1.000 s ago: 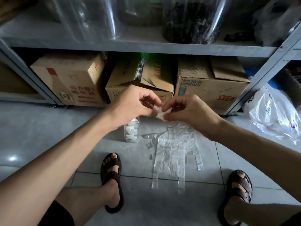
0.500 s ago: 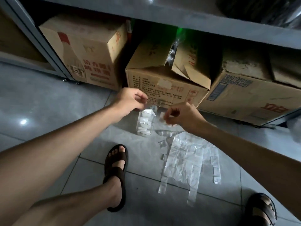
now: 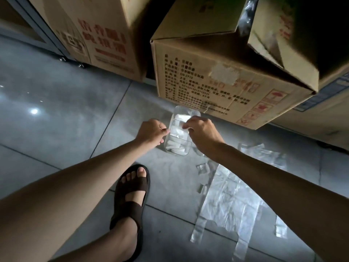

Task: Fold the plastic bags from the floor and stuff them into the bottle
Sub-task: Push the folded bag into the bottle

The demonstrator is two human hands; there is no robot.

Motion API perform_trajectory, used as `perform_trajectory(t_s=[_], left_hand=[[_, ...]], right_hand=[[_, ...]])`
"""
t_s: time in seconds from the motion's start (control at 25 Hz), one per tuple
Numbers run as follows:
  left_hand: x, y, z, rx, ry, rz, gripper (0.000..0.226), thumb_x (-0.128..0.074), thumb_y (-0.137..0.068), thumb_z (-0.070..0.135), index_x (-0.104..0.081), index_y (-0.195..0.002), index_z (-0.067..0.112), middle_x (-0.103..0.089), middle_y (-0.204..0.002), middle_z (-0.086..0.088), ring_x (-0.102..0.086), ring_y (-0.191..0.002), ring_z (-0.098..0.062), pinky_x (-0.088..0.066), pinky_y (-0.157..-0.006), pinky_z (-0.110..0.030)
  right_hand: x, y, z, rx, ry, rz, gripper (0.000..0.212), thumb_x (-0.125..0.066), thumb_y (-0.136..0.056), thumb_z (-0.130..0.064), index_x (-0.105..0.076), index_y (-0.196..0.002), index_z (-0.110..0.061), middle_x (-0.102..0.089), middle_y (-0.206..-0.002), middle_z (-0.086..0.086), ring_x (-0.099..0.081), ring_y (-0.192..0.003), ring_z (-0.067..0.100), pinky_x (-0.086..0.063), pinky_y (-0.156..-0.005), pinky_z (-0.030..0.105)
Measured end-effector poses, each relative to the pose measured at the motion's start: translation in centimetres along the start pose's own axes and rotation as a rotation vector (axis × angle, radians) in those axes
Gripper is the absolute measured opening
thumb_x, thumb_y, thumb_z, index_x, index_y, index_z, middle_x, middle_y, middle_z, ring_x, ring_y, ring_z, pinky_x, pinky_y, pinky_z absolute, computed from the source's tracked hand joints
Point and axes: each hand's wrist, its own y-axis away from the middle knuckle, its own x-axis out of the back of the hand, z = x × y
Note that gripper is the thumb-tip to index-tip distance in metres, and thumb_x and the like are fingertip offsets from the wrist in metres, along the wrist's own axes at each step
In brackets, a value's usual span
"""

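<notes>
At bottle [image 3: 177, 147] mouth, right grip [image 3: 203, 134] pinches folded bag [image 3: 181, 124]; left grip [image 3: 151, 132] clasps its wall.

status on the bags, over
Left hand against clear plastic bottle, grip unclear. Right hand pinching folded white plastic bag at its top. Flat clear plastic bags alongside; nothing blocking.

A dark brown open-toed sandal [image 3: 132, 188], built of two broad straps and an ankle strap, is worn on the left foot; left hand [image 3: 151, 132], right hand [image 3: 202, 132] and forearms are left bare.
</notes>
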Motion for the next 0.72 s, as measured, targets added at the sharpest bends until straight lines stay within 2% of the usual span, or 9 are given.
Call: perform_trajectory(t_s=[0.12,0.2,0.28,0.36,0.44,0.52,0.56,0.64,0.72], left_hand=[[-0.9,-0.8,-0.7,-0.054,-0.054,0.012,0.017,-0.062,-0.09,0.009,-0.07,-0.087,-0.006,-0.074,-0.079,-0.019,-0.074,-0.068,-0.03,-0.062,-0.068,-0.044],[-1.0,-1.1,-1.0,-0.065,-0.048,0.017,0.014,-0.06,-0.089,0.003,-0.07,-0.081,-0.001,-0.074,-0.075,-0.015,-0.073,-0.066,-0.027,-0.062,-0.069,-0.042],[-0.8,-1.2,-1.1,-0.126,-0.094,0.027,0.021,-0.057,-0.086,-0.002,-0.073,-0.076,0.006,-0.071,-0.066,-0.007,-0.07,-0.059,-0.022,-0.062,-0.067,-0.037],[-0.4,-1.2,-1.0,-0.206,-0.213,0.03,0.023,-0.056,-0.082,-0.003,-0.075,-0.075,0.008,-0.066,-0.06,0.0,-0.066,-0.057,-0.02,-0.058,-0.063,-0.03],[-0.4,-1.2,-0.8,-0.231,-0.287,0.029,0.02,-0.06,-0.082,-0.001,-0.074,-0.071,0.006,-0.065,-0.061,-0.002,-0.067,-0.064,-0.024,-0.05,-0.061,-0.026],[-0.5,-1.4,-0.7,-0.209,-0.315,0.031,0.017,-0.063,-0.085,0.003,-0.071,-0.07,0.003,-0.071,-0.067,-0.006,-0.069,-0.07,-0.025,-0.05,-0.062,-0.027],[-0.5,-1.4,-0.6,-0.196,-0.314,0.033,0.016,-0.064,-0.086,0.006,-0.073,-0.074,0.001,-0.073,-0.072,-0.008,-0.07,-0.072,-0.025,-0.053,-0.065,-0.03],[-0.5,-1.4,-0.6,-0.175,-0.302,0.037,0.015,-0.064,-0.087,0.007,-0.076,-0.08,0.002,-0.075,-0.075,-0.009,-0.072,-0.071,-0.022,-0.057,-0.069,-0.03],[-0.5,-1.3,-0.6,-0.15,-0.292,0.041,0.016,-0.063,-0.088,0.007,-0.075,-0.079,0.003,-0.074,-0.07,-0.008,-0.072,-0.064,-0.017,-0.057,-0.067,-0.025]], right_hand=[[-1.2,-1.0,0.0,0.035,0.012,-0.032,0.039,-0.047,-0.084,0.002,-0.077,-0.096,-0.021,-0.072,-0.111,-0.006,-0.067,-0.092,0.013,-0.056,-0.086,0.031],[-1.6,-0.3,0.1,0.083,0.045,-0.1,0.04,-0.045,-0.082,-0.006,-0.077,-0.094,-0.026,-0.073,-0.107,-0.009,-0.068,-0.09,0.015,-0.057,-0.082,0.033],[-2.2,1.0,0.4,0.098,0.093,-0.182,0.04,-0.042,-0.081,-0.016,-0.074,-0.1,-0.032,-0.072,-0.112,-0.011,-0.066,-0.093,0.021,-0.055,-0.08,0.032],[-3.1,2.3,0.5,0.175,0.275,-0.224,0.036,-0.044,-0.085,-0.015,-0.069,-0.109,-0.027,-0.068,-0.119,-0.006,-0.065,-0.093,0.028,-0.053,-0.074,0.033],[-4.0,3.5,-0.2,0.312,0.521,-0.176,0.024,-0.055,-0.08,0.001,-0.066,-0.098,-0.01,-0.065,-0.102,0.004,-0.065,-0.071,0.029,-0.041,-0.051,0.03],[-4.7,4.4,-0.8,0.356,0.576,-0.111,0.023,-0.054,-0.065,0.012,-0.063,-0.077,-0.005,-0.059,-0.08,0.007,-0.057,-0.049,0.024,-0.025,-0.042,0.026],[-5.2,4.7,-0.8,0.367,0.558,-0.082,0.023,-0.051,-0.062,0.012,-0.062,-0.073,-0.005,-0.057,-0.076,0.008,-0.054,-0.046,0.023,-0.024,-0.042,0.026],[-6.1,5.1,-0.5,0.327,0.468,-0.088,0.022,-0.054,-0.063,0.013,-0.062,-0.075,-0.003,-0.057,-0.077,0.01,-0.058,-0.053,0.026,-0.035,-0.045,0.027],[-6.5,5.3,-0.9,0.223,0.373,-0.171,0.022,-0.057,-0.074,0.011,-0.061,-0.093,0.002,-0.06,-0.093,0.014,-0.063,-0.079,0.034,-0.047,-0.065,0.034]])
